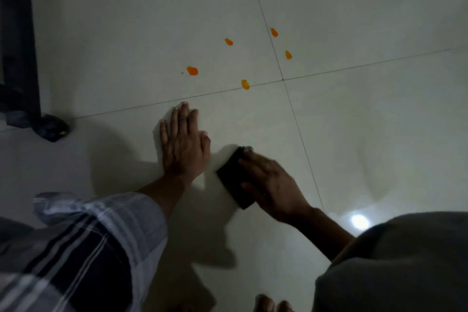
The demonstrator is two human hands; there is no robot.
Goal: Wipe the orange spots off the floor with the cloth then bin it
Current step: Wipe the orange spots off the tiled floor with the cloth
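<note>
the right hand [272, 185] lies on a dark cloth [234, 175] just below the frame's centre, fingers spread over it and pressing it to the floor [367, 121]; much of the cloth is hidden under the palm. the left hand [183, 144] rests flat beside it, fingers straight, holding nothing. five orange spots [192, 70] sit above both hands near the tile joints. dark furniture [20, 40] is cut off at upper left, hard to make out. toes [272, 304] are cropped at the bottom edge.
</note>
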